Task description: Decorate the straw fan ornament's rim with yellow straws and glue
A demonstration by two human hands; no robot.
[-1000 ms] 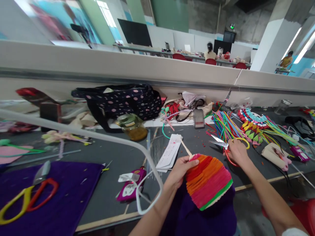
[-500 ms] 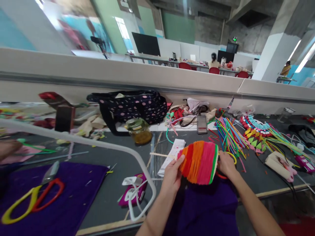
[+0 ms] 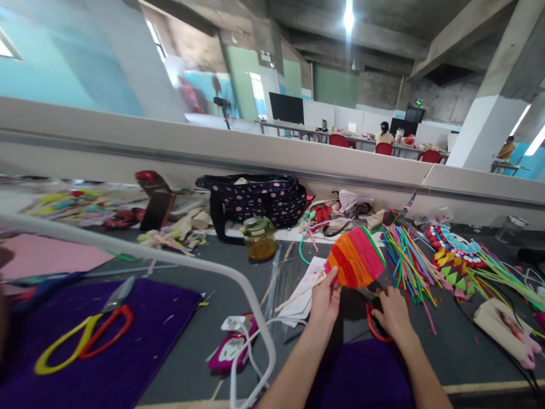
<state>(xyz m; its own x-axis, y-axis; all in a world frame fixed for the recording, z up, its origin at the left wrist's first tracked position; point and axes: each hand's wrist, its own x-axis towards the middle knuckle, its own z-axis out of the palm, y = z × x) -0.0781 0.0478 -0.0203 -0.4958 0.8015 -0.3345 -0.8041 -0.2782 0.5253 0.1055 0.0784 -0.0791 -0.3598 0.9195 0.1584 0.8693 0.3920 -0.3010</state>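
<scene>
My left hand pinches the narrow end of a fan-shaped striped craft piece, in fuzzy bands of pink, orange and red with a green and white edge. A pale thin stick juts out to the left from the same hand. Just right of and below the piece, my right hand is closed round a pair of scissors; their red handle loop shows below the fingers. The scissors' blades are mostly hidden under the piece. A folded white paper lies beside my left hand.
Colourful pipe cleaners lie right, beside a beaded ornament and cream pouch. Behind are a jar and dotted bag. A white tube frame crosses left; other scissors rest on purple cloth.
The view has swung left. The striped piece has tilted, its wide end now pointing up and right. My right hand has come down off its edge, with the scissors lower.
</scene>
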